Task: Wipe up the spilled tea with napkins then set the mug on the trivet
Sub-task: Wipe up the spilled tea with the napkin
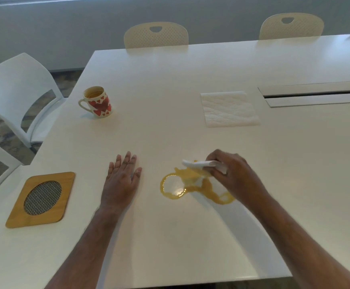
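Note:
A yellow-brown tea spill point(209, 192) with a ring-shaped edge lies on the white table point(170, 97) in front of me. My right hand point(234, 174) grips a folded white napkin point(199, 163) and presses it onto the spill's far edge. My left hand point(122, 178) rests flat on the table left of the spill, fingers apart, holding nothing. A white mug with red hearts point(97, 102) stands upright at the far left, tea inside. A wooden trivet point(42, 199) with a round mesh centre lies at the near left.
A second flat white napkin point(229, 108) lies beyond the spill to the right. A cable slot point(315, 95) is set in the table at far right. White chairs point(18, 94) stand at the left, beige chairs point(156, 35) behind the far edge.

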Motion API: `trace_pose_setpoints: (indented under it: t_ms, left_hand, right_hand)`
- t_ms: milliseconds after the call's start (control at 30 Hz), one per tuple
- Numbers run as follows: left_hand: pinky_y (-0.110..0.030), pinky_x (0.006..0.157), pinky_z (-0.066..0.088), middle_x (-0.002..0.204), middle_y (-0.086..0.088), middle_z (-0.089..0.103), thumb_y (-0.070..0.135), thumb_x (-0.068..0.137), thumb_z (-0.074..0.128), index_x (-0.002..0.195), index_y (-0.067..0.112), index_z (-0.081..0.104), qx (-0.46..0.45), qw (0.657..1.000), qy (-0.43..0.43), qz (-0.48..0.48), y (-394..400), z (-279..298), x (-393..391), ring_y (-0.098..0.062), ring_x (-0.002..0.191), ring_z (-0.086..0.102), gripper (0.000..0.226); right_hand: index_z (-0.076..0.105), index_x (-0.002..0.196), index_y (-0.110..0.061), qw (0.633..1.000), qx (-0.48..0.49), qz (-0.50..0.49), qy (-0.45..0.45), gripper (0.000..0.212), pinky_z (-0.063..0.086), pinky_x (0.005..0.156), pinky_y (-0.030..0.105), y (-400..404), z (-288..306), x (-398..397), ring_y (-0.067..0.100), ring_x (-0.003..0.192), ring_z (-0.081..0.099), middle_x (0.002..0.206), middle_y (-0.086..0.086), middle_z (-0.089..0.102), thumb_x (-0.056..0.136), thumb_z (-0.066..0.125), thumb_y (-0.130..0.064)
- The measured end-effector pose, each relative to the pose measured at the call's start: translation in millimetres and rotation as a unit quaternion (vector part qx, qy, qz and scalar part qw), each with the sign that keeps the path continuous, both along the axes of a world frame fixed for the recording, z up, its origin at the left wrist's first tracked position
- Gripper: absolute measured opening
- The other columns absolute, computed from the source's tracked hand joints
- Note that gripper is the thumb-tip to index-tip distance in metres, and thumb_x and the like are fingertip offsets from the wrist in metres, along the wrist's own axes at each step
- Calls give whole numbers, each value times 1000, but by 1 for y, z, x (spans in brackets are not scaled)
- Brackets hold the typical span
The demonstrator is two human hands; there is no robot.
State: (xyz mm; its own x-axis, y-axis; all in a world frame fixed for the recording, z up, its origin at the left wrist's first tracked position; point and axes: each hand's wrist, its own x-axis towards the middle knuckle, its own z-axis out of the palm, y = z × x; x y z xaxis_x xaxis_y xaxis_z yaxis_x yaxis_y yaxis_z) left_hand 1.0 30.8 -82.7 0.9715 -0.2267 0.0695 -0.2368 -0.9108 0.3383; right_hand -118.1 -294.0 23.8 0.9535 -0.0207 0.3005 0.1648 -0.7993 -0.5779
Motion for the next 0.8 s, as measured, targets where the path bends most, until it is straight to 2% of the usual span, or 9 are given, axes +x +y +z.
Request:
trace_pose_setpoints:
  t_ms: [100, 167, 233, 400, 533, 667, 800]
  left_hand:
    - [-42, 132, 7, 174, 4, 22, 42, 110, 41, 164, 25, 34, -2, 1000, -1, 0, 0, 1, 0, -22, 163, 13, 57]
    - [-43, 132, 7, 174, 4, 23, 41, 111, 41, 164, 24, 34, -1, 1000, -2, -2, 0, 1, 0, -22, 163, 13, 57]
    - [-44, 132, 8, 174, 3, 23, 41, 111, 41, 164, 23, 35, 0, 1000, -2, -6, 0, 1, 0, -23, 163, 14, 57]
    - [-45, 132, 8, 173, 1, 24, 39, 111, 41, 163, 21, 36, -3, 1000, -5, -9, 1, 2, -1, -26, 162, 15, 56]
    - [-45, 132, 7, 173, 0, 24, 36, 111, 41, 163, 20, 37, -7, 1000, -4, -9, 0, 3, -1, -26, 162, 15, 55]
    - [-46, 132, 8, 173, -1, 25, 33, 111, 42, 163, 19, 37, -5, 1000, -7, -10, 1, 5, -2, -27, 162, 16, 54]
    - [-45, 132, 8, 173, -1, 26, 33, 111, 43, 163, 20, 38, -7, 1000, -9, -10, 0, 6, -3, -27, 162, 16, 54]
  right_hand:
    - [68, 96, -22, 999, -27, -39, -5, 20, 36, 74, 25, -2, -2, 20, 5, 78, 52, 82, -14, 62, 85, 79, -9]
    - [69, 97, -19, 999, -31, -25, 34, 19, 47, 75, 32, 3, -8, 30, 17, 87, 63, 89, -7, 68, 86, 76, -5]
    - [71, 99, -18, 996, -43, 0, 81, 17, 51, 77, 36, 12, -17, 35, 22, 92, 67, 95, -2, 71, 87, 73, -5]
    - [75, 113, -13, 986, -77, 69, 128, 21, 51, 87, 35, 39, -35, 34, 26, 107, 66, 111, 4, 73, 93, 70, -13]
    - [75, 118, -9, 977, -108, 148, 110, 23, 50, 93, 40, 57, -39, 25, 30, 107, 62, 116, 8, 69, 99, 62, -4]
    - [75, 119, -11, 964, -111, 220, 103, 29, 49, 93, 40, 72, -41, 8, 29, 106, 60, 116, 7, 66, 100, 57, 0]
    - [76, 115, -19, 947, -117, 280, 105, 29, 49, 88, 36, 69, -36, -10, 23, 103, 60, 110, 0, 65, 101, 57, -2]
